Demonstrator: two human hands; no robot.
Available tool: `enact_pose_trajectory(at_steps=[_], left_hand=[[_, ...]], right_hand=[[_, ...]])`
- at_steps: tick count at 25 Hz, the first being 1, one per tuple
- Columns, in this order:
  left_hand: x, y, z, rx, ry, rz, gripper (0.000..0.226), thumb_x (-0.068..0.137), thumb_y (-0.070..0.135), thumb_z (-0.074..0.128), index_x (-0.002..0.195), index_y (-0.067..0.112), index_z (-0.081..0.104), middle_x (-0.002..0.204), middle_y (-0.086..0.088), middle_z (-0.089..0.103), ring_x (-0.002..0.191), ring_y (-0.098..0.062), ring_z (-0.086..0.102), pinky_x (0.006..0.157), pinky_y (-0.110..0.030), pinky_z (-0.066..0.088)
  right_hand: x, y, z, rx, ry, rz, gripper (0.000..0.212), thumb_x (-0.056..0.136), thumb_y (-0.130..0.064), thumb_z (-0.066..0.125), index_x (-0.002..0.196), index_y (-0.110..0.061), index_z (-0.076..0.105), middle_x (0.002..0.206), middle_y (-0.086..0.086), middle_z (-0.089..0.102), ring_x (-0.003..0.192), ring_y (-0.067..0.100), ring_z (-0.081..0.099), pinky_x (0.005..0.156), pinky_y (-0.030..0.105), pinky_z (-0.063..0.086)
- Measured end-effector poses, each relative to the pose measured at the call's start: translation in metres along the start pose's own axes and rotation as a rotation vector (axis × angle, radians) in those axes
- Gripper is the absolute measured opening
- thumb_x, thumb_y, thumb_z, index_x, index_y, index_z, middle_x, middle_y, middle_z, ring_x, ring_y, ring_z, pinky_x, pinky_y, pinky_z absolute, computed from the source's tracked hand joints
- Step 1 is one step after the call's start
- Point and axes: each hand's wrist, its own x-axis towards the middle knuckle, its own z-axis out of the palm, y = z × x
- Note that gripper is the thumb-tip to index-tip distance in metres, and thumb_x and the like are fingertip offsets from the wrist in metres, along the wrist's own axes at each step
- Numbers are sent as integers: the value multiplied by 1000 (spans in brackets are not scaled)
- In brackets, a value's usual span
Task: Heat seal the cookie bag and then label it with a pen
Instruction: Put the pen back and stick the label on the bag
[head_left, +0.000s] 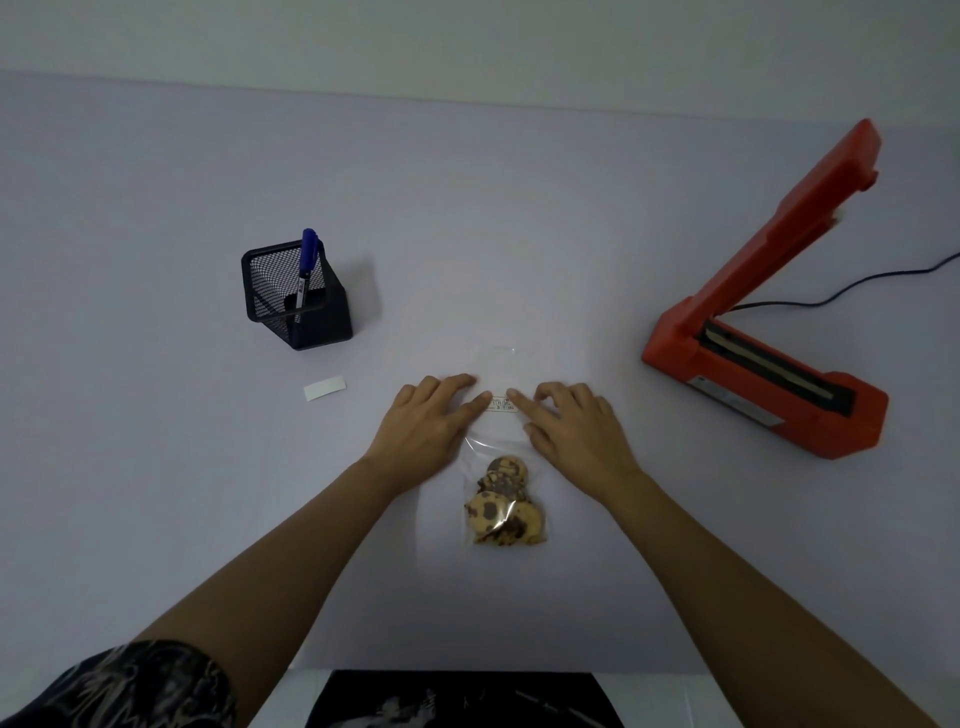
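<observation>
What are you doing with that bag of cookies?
A person's left hand and right hand rest side by side on the upper part of a clear plastic bag of brown-spotted round cookies, which lies flat on the table. Their fingertips touch a small white label stuck on the bag. The blue pen stands in its black mesh holder. The orange heat sealer sits with its arm raised and nothing in it. Whether the bag is sealed cannot be told.

We see a black mesh holder (324, 325) standing at the left on the pale table (156, 467), with a small white strip (324, 388) lying just near of it.
</observation>
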Motion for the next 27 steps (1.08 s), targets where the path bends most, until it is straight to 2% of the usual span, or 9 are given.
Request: enact_pose_trajectory(at_steps=[5, 11, 16, 21, 24, 27], left_hand=[[-1, 2, -1, 14, -15, -62, 44, 90, 36, 36, 129, 22, 51, 128, -11, 56, 96, -28, 58, 71, -36, 46], [-1, 2, -2, 90, -37, 16, 51, 84, 30, 41, 134, 32, 41, 129, -10, 54, 96, -28, 56, 70, -35, 44], [-1, 1, -2, 113, -35, 11, 51, 84, 31, 33, 134, 30, 41, 130, -10, 54, 96, -28, 57, 70, -35, 45], [-1, 0, 0, 104, -25, 2, 51, 86, 32, 49, 136, 29, 40, 132, -10, 52, 97, -28, 56, 71, -37, 45], [-1, 0, 0, 106, -15, -4, 49, 87, 35, 36, 136, 28, 40, 133, -11, 52, 96, -28, 56, 71, -36, 46], [-2, 1, 1, 93, -30, -16, 49, 87, 35, 33, 135, 27, 41, 134, -11, 51, 96, -29, 56, 70, -37, 46]], right_hand=[[-1, 0, 0, -14, 11, -3, 44, 87, -37, 35, 128, -33, 51, 108, -1, 60, 86, 22, 54, 64, 32, 43], [-1, 0, 1, -18, -9, -8, 44, 87, -35, 37, 130, -35, 48, 111, 0, 59, 89, 23, 54, 67, 34, 44], [0, 0, 0, -2, 6, -17, 45, 86, -36, 33, 127, -34, 52, 108, 1, 60, 86, 24, 55, 65, 32, 44], [-2, 0, -1, -18, 2, -26, 46, 86, -35, 33, 128, -34, 52, 109, 1, 60, 88, 25, 55, 65, 34, 44], [-2, 2, 2, -14, 15, -35, 45, 86, -35, 34, 129, -35, 50, 109, 1, 60, 89, 25, 55, 66, 35, 44], [-2, 2, 3, -14, 17, -35, 45, 87, -36, 36, 130, -33, 49, 109, 1, 60, 88, 25, 55, 66, 35, 45]])
